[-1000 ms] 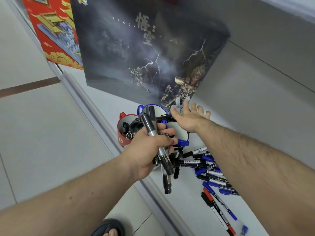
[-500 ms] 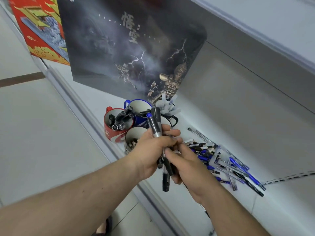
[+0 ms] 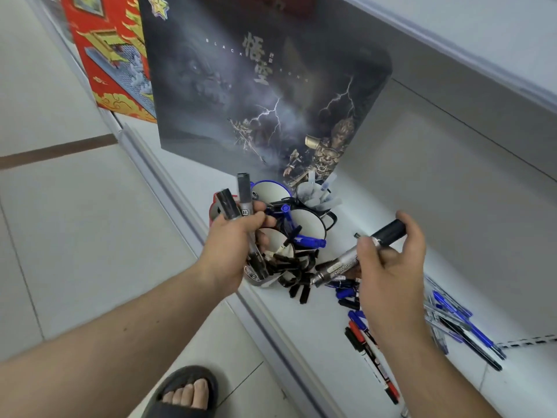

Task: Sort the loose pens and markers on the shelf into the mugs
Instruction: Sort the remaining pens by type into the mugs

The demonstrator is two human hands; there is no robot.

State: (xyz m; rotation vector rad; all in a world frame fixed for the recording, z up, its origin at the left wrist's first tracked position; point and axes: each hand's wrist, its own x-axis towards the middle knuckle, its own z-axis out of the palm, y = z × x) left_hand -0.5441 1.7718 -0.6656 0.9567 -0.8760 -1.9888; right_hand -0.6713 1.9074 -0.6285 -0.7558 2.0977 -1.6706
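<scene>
Markers fill both your hands, nearer you than the mugs (image 3: 289, 224). Your right hand (image 3: 391, 267) pinches one silver marker (image 3: 358, 254) between thumb and curled fingers, singled out to drop in. Your left hand (image 3: 232, 245) grips a spare bundle of markers (image 3: 241, 203) upright over the mugs. Loose pens (image 3: 461, 327) lie right of the mugs; beyond them leans a dark game box (image 3: 265, 86).

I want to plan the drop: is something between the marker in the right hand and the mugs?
Nothing solid blocks it. The right hand holds the marker beside the mugs, but the left hand with its markers hovers over the nearest mugs.
</scene>
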